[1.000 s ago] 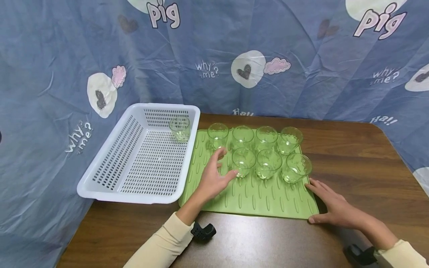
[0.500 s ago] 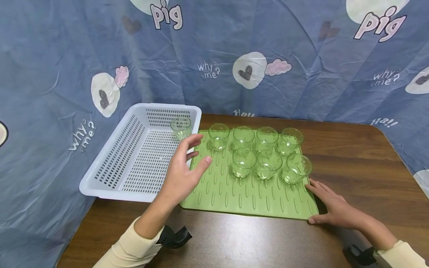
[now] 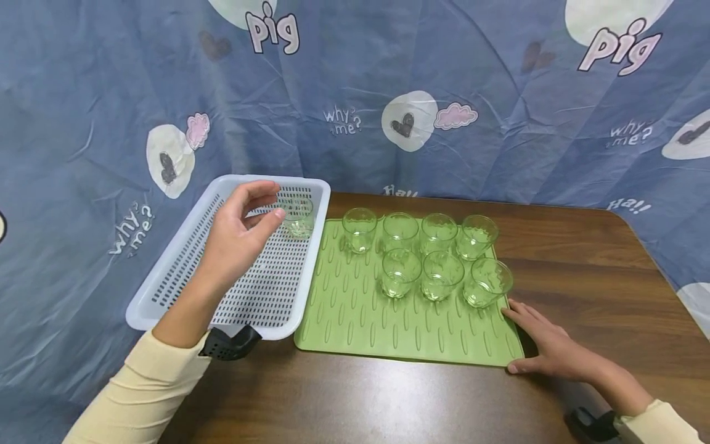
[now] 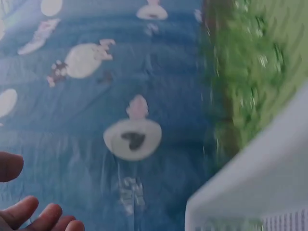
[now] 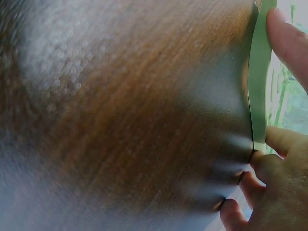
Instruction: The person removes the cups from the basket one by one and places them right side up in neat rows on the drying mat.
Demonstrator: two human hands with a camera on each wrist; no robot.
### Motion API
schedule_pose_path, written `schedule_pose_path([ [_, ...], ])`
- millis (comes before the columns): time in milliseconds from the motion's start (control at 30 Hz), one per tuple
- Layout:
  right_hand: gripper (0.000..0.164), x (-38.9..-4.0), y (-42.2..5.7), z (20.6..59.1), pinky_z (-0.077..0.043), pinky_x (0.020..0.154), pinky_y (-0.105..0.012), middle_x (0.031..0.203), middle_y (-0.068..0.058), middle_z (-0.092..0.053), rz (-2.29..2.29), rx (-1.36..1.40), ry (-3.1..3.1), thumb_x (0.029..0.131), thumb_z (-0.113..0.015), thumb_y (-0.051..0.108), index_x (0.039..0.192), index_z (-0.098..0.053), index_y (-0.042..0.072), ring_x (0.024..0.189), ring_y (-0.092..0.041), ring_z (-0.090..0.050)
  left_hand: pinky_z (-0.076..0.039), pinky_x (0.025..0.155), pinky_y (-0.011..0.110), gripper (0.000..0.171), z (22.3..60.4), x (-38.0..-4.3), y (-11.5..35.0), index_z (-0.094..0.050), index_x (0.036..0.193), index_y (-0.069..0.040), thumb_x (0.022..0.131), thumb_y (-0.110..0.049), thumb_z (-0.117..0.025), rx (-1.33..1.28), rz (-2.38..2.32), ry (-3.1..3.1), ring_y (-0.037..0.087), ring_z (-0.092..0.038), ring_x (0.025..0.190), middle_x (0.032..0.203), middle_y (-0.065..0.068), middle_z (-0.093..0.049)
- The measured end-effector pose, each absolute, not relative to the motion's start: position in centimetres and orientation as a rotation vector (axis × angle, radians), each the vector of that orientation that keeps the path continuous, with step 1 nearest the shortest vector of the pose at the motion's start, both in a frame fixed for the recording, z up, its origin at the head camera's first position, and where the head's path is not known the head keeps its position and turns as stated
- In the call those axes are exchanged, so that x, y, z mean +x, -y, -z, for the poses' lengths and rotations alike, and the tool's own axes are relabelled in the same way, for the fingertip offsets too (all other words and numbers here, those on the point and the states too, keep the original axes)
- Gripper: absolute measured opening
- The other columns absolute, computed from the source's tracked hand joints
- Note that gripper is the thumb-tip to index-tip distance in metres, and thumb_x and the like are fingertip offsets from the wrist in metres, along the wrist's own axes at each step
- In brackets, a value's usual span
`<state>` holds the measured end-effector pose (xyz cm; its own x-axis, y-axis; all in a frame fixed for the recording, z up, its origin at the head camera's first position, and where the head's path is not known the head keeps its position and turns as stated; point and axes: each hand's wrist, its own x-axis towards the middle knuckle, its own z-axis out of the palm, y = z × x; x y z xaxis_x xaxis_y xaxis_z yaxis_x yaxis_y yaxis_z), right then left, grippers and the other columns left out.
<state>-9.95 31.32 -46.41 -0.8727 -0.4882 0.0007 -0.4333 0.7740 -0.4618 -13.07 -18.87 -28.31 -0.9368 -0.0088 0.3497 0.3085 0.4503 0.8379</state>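
Observation:
Above the white perforated basket (image 3: 272, 296) is my left hand (image 3: 235, 237), its thumb and fingers apart with nothing between them in the left wrist view. A clear drinking glass (image 3: 299, 223) stands in the basket's far right corner, just right of those fingertips in the head view. Several similar glasses (image 3: 401, 274) stand in two rows on the green ridged mat (image 3: 388, 330). My right hand (image 3: 560, 351) rests at the mat's near right corner. In the right wrist view its thumb touches the mat edge (image 5: 259, 82), while some fingertips rest on the table.
The brown wooden table (image 3: 588, 265) extends right of the mat and in front of it. A blue printed cloth (image 3: 344, 74) hangs behind the table and along its left side. The basket's right rim lies close beside the mat.
My left hand has moved left from beside the glasses on the mat, across the basket's right rim, to above the basket. The right hand stays at the mat edge.

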Motion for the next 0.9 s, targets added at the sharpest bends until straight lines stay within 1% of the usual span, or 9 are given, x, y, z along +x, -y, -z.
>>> schedule_pose_path([
  [67,0.102,-9.9,-31.3,46.4,-0.035,0.091,-0.081,0.155,-0.031,-0.032,0.695,-0.744,-2.846,0.069,-0.086,0.046,0.147,-0.040,0.001,0.136,-0.055,-0.033,-0.047,0.099,0.015,0.041,28.0,-13.7,19.7,-0.053,0.136,-0.003,0.097,-0.015,-0.060,-0.265,1.411,2.419,0.011,-0.055,0.122,0.136,0.011,-0.058],
  [200,0.101,-9.9,-31.2,46.3,-0.036,0.091,-0.080,0.154,-0.031,-0.033,0.692,-0.748,-2.852,0.068,-0.086,0.046,0.146,-0.041,0.000,0.136,-0.054,-0.034,-0.047,0.094,0.015,0.036,28.0,-15.1,21.3,-0.058,0.130,-0.002,0.095,-0.012,-0.062,-0.340,1.215,2.440,0.022,-0.057,0.122,0.130,0.012,-0.062],
  [300,0.101,-10.0,-31.2,46.4,-0.037,0.090,-0.079,0.153,-0.031,-0.034,0.684,-0.749,-2.857,0.068,-0.086,0.046,0.146,-0.041,0.000,0.136,-0.053,-0.034,-0.050,0.093,0.019,0.034,28.4,-16.5,22.5,-0.060,0.128,-0.001,0.095,-0.012,-0.062,-0.370,1.101,2.478,0.027,-0.059,0.121,0.128,0.015,-0.065],
  [367,0.102,-10.0,-31.2,46.4,-0.037,0.090,-0.079,0.153,-0.031,-0.034,0.680,-0.749,-2.857,0.068,-0.086,0.046,0.146,-0.041,0.000,0.136,-0.053,-0.035,-0.052,0.097,0.030,0.034,28.8,-17.5,23.3,-0.059,0.127,0.000,0.095,-0.012,-0.061,-0.367,1.073,2.522,0.030,-0.059,0.120,0.128,0.018,-0.065],
  [433,0.102,-10.0,-31.2,46.4,-0.037,0.090,-0.080,0.154,-0.032,-0.034,0.681,-0.746,-2.855,0.068,-0.086,0.047,0.146,-0.041,0.000,0.136,-0.053,-0.034,-0.052,0.100,0.043,0.036,29.4,-18.4,24.0,-0.057,0.129,0.001,0.096,-0.014,-0.060,-0.338,1.061,2.580,0.034,-0.058,0.122,0.129,0.021,-0.063],
  [500,0.102,-10.0,-31.2,46.4,-0.037,0.090,-0.080,0.153,-0.032,-0.034,0.683,-0.747,-2.854,0.067,-0.086,0.047,0.146,-0.041,0.000,0.136,-0.054,-0.034,-0.049,0.102,0.052,0.039,30.1,-19.4,24.7,-0.056,0.131,0.001,0.097,-0.017,-0.059,-0.308,1.057,2.631,0.037,-0.056,0.123,0.131,0.023,-0.061],
  [533,0.102,-10.0,-31.2,46.4,-0.037,0.091,-0.080,0.154,-0.032,-0.034,0.683,-0.746,-2.853,0.067,-0.086,0.047,0.146,-0.041,0.000,0.136,-0.054,-0.034,-0.048,0.103,0.053,0.040,30.5,-19.8,25.1,-0.055,0.132,0.002,0.097,-0.018,-0.059,-0.295,1.059,2.650,0.039,-0.055,0.124,0.131,0.024,-0.060],
  [700,0.102,-10.0,-31.2,46.5,-0.037,0.092,-0.079,0.153,-0.032,-0.034,0.684,-0.751,-2.847,0.067,-0.086,0.047,0.146,-0.041,-0.001,0.135,-0.055,-0.034,-0.043,0.109,0.055,0.046,32.9,-22.1,26.6,-0.050,0.138,0.001,0.097,-0.018,-0.060,-0.173,1.064,2.774,0.040,-0.050,0.130,0.137,0.024,-0.055],
  [900,0.103,-10.0,-31.3,46.5,-0.036,0.093,-0.078,0.154,-0.031,-0.033,0.689,-0.754,-2.852,0.067,-0.087,0.047,0.147,-0.041,0.001,0.136,-0.054,-0.033,-0.035,0.115,0.058,0.065,35.4,-24.7,26.6,-0.036,0.149,0.001,0.094,-0.020,-0.064,-0.050,1.048,2.995,0.043,-0.039,0.140,0.150,0.026,-0.042],
])
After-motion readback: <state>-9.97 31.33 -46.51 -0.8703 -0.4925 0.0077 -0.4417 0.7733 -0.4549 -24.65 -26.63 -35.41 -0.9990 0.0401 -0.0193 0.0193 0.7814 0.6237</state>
